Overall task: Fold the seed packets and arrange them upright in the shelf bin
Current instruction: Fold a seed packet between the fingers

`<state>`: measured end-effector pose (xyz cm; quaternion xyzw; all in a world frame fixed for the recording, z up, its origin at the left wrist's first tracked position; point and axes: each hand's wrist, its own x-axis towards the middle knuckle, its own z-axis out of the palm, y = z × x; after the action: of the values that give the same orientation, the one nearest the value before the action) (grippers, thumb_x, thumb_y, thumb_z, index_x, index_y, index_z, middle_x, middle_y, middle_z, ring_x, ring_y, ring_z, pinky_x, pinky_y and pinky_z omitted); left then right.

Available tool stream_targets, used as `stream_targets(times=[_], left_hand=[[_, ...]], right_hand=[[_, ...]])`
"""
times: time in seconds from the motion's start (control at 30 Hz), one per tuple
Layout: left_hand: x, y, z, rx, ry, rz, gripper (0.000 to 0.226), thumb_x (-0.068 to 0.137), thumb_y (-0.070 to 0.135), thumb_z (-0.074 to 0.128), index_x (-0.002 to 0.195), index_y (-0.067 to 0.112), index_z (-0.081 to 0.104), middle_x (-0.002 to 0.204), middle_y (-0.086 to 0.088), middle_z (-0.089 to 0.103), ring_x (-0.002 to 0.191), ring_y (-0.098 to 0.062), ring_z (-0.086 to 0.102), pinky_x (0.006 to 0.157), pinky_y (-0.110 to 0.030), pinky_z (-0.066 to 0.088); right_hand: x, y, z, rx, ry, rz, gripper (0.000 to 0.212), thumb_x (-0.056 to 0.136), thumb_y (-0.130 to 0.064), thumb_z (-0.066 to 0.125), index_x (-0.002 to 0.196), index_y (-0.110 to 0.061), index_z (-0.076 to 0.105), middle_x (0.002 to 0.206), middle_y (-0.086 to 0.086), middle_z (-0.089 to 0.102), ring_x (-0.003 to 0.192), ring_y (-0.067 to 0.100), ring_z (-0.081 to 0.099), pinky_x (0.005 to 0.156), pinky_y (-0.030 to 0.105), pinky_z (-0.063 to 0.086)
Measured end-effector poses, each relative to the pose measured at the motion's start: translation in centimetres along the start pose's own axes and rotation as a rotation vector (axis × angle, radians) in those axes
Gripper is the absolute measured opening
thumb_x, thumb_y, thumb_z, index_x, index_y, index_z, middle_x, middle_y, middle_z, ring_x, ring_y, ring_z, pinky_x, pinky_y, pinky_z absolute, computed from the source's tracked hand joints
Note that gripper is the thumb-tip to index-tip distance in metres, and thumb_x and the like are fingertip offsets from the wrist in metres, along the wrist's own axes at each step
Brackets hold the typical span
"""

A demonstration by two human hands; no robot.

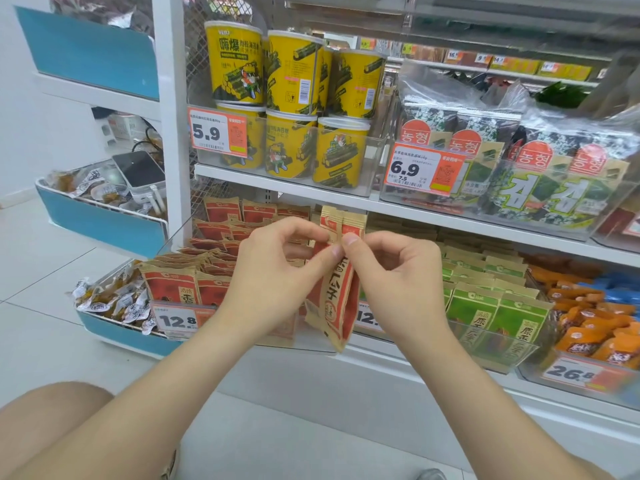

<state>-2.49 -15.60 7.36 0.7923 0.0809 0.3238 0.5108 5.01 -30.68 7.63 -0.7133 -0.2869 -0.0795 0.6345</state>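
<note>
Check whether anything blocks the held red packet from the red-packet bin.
Nothing separate stands between. The left hand and right hand pinch the red packet in front of the bin; only its clear front wall and the packets already inside lie ahead.

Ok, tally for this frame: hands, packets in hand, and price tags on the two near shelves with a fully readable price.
Hands: 2, left hand and right hand
Red seed packet, pinched by both: 1
Readable price tags: 4, namely 5.9, 6.9, 12.8, 26.8
Total: 7
</note>
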Motion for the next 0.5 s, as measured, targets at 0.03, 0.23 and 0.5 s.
stream_targets(times=[0.03,0.23,0.5], left_hand=[[0.1,0.1,-0.1,0.003,0.000,0.010,0.016,0.088,0.037,0.087,0.101,0.031,0.078,0.101,0.020,0.079,0.089,-0.001,0.077,0.076,-0.029,0.065],[-0.4,-0.1,-0.1,0.169,0.034,0.189,0.015,0.095,0.034,0.078,0.105,0.024,0.074,0.093,0.015,0.078,0.084,-0.001,0.076,0.073,-0.029,0.065],[-0.1,-0.7,0.4,0.188,0.028,0.183,0.014,0.101,0.023,0.071,0.087,0.021,0.069,0.078,0.010,0.074,0.074,-0.012,0.075,0.071,-0.040,0.062]], right_hand=[[-0.1,0.0,0.1,-0.022,0.008,-0.022,0.027,0.100,-0.022,0.076,0.074,-0.015,0.080,0.067,0.007,0.075,0.067,0.034,0.071,0.066,0.051,0.059],[-0.5,0.0,0.7,-0.005,0.028,-0.059,0.024,0.098,-0.019,0.077,0.075,-0.015,0.080,0.065,0.003,0.073,0.061,0.024,0.068,0.062,0.044,0.058],[-0.5,0.1,1.1,-0.017,0.069,-0.086,0.024,0.097,-0.019,0.078,0.074,-0.019,0.079,0.063,-0.005,0.072,0.057,0.007,0.062,0.060,0.027,0.049]])
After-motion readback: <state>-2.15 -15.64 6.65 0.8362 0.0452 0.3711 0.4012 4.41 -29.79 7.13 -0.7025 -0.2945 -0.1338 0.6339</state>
